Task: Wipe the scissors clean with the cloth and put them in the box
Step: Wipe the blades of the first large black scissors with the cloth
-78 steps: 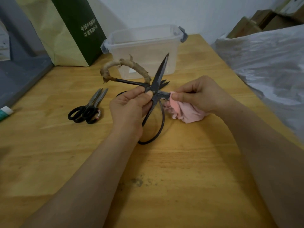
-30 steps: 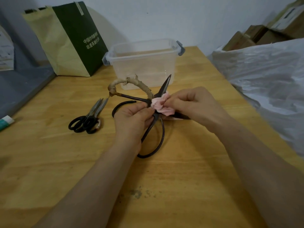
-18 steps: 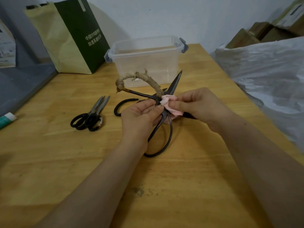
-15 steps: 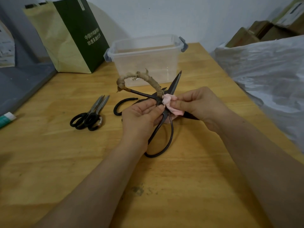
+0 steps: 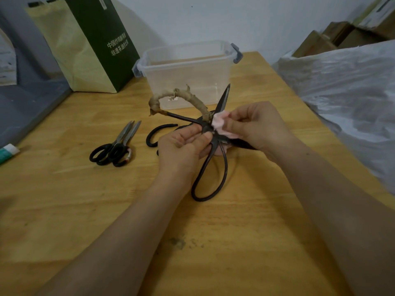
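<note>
Scissors (image 5: 215,133) mid-frame, blades spread; left hand (image 5: 181,146) pinches the pivot, right hand (image 5: 254,124) pinches cloth (image 5: 219,121) against a blade.

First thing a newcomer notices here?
The large black metal scissors, splayed open mid-table, with the left hand pinching the pivot while the right hand presses a crumpled pink cloth to a blade. Behind them stands a clear plastic box; small black-handled scissors lie to the left.
</note>
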The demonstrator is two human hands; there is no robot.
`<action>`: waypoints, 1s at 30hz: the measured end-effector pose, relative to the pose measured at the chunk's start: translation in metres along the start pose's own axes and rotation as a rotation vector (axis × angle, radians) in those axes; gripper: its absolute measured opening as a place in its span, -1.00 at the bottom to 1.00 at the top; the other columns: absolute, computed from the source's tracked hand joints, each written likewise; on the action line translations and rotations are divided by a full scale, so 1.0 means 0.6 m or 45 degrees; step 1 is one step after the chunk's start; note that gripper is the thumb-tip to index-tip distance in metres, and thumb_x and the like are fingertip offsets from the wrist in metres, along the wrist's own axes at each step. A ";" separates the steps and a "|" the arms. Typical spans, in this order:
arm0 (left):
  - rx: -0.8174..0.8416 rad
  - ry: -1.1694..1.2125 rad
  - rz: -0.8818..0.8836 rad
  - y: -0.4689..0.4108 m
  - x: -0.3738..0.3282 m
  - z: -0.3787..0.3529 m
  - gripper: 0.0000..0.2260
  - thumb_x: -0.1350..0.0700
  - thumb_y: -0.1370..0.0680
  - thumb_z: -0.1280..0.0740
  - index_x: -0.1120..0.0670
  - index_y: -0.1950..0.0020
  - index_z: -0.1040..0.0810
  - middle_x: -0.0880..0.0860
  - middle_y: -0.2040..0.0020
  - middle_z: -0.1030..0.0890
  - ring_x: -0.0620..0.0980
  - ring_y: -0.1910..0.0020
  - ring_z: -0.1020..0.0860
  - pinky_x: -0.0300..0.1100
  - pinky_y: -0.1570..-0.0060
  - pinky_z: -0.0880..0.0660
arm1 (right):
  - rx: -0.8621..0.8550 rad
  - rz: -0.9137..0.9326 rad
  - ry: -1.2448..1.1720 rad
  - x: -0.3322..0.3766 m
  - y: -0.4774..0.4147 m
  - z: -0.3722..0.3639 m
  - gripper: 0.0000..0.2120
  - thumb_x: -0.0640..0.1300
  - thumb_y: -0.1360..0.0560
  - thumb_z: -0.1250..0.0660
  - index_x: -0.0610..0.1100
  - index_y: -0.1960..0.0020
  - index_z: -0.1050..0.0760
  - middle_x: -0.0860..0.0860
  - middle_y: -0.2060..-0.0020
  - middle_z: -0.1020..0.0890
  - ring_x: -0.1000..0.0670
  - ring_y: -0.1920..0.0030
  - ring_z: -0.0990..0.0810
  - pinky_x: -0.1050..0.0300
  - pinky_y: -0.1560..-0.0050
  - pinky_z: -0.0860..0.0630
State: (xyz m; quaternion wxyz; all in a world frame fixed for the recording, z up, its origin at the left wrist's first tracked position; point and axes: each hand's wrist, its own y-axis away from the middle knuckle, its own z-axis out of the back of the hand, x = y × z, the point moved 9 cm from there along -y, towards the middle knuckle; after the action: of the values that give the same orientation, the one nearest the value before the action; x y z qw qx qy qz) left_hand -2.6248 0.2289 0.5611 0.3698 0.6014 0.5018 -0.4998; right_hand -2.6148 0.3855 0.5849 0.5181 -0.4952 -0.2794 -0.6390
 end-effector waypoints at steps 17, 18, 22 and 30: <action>0.053 0.021 -0.017 0.002 0.000 -0.007 -0.84 0.40 -0.51 -0.31 0.25 -0.02 -0.60 0.07 0.24 -0.71 -0.04 0.28 -0.68 -0.30 0.33 -0.56 | 0.095 0.047 0.085 0.005 0.006 -0.002 -0.87 -0.21 -0.40 -0.49 -0.26 0.27 -0.62 -0.24 0.28 -0.67 -0.01 0.29 -0.61 0.00 0.16 -0.58; 0.066 0.013 -0.024 0.001 -0.001 -0.008 -0.84 0.40 -0.51 -0.31 0.22 0.01 -0.60 0.05 0.26 -0.71 -0.05 0.29 -0.68 -0.32 0.34 -0.56 | 0.041 0.055 0.058 0.006 0.003 0.000 -0.86 -0.21 -0.42 -0.47 -0.26 0.27 -0.61 -0.25 0.28 -0.66 -0.02 0.30 -0.62 0.02 0.21 -0.57; 0.075 0.003 -0.036 0.003 -0.001 -0.011 -0.84 0.39 -0.49 -0.33 0.17 0.05 -0.61 0.02 0.25 -0.71 -0.06 0.26 -0.68 -0.33 0.33 -0.55 | -0.075 0.044 -0.018 0.012 0.000 0.017 -0.86 -0.22 -0.44 -0.44 -0.27 0.25 -0.60 -0.04 0.43 -0.63 0.17 0.45 -0.52 0.29 0.40 -0.45; 0.085 0.011 -0.011 0.002 0.003 -0.013 -0.84 0.39 -0.49 -0.34 0.18 0.02 -0.61 0.05 0.21 -0.71 -0.05 0.23 -0.68 -0.32 0.30 -0.56 | -0.124 0.078 -0.037 0.014 -0.002 0.024 -0.76 -0.17 -0.46 -0.43 -0.38 0.19 -0.58 -0.24 0.35 -0.61 0.03 0.36 -0.53 0.26 0.35 -0.47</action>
State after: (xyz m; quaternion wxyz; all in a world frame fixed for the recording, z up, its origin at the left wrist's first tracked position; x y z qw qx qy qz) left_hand -2.6217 0.2363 0.5611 0.3453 0.6133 0.4890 -0.5153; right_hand -2.6111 0.3950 0.5980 0.5085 -0.5374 -0.2401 -0.6284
